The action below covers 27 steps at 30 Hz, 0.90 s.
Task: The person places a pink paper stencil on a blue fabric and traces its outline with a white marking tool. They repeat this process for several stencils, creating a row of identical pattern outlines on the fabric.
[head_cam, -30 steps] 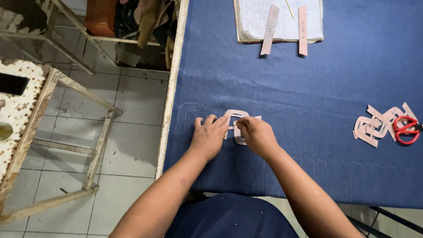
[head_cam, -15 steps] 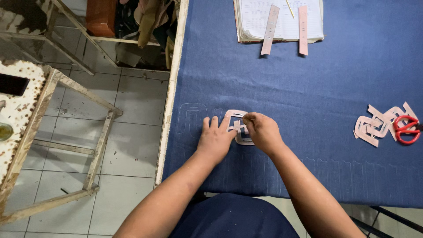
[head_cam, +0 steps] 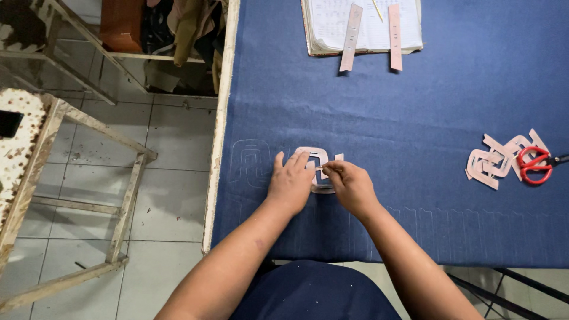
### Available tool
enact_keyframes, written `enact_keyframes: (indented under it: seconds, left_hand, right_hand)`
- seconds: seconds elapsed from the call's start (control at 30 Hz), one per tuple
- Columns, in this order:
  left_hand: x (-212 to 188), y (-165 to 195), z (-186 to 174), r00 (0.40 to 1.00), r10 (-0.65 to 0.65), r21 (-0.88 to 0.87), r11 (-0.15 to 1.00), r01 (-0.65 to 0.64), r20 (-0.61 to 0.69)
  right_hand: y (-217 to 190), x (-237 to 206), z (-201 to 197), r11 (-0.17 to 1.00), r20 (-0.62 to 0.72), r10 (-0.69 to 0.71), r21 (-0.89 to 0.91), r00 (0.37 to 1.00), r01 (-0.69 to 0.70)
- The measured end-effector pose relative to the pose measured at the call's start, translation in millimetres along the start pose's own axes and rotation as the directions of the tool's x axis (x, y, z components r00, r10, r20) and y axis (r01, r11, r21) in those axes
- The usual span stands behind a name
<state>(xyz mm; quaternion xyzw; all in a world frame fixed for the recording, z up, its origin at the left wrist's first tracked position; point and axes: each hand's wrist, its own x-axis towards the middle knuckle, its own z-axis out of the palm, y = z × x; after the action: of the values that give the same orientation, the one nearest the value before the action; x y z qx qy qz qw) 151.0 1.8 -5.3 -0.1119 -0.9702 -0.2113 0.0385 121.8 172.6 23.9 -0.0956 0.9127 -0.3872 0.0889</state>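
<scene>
Blue cloth [head_cam: 415, 118] is covering your bench; at centre frame your left hand [head_cam: 290, 184] is pressing flat, fingers spread, on the pale cardboard template [head_cam: 317, 160] while your right hand [head_cam: 349, 185] is pinching a marker (too small to identify) along its edge. One chalk outline [head_cam: 252, 163] is showing already to its left; this tracing is looking partly done.

Counter [head_cam: 415, 118] was covered in matt blue woven cloth. Template [head_cam: 314, 155] under the hands looked like stiff pinkish card, matt. Scissors [head_cam: 533, 166] at right had glossy red plastic handles. Far notebook [head_cam: 367, 24] was paper. Floor tiles [head_cam: 172, 136] at left were smooth, dull grey.
</scene>
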Motion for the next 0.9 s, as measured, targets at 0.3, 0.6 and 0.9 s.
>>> enact_keyframes:
  seconds: [0.3, 0.6, 0.9]
  left_hand:
    - [0, 6, -11, 0.995, -0.026, -0.004, 1.0, 0.026, 0.095]
    - [4, 15, -9, 0.981, -0.01, 0.136, 0.991, -0.017, 0.195]
    - [4, 17, -8, 0.975, -0.014, 0.16, 0.987, -0.023, 0.221]
  right_hand:
    - [5, -21, -2, 0.993, 0.034, -0.097, -0.068, 0.995, 0.099]
    - [3, -15, -31, 0.913, 0.07, -0.06, -0.399, 0.996, 0.083]
    - [12, -1, -20, 0.938, -0.099, -0.182, -0.316, 0.978, 0.143]
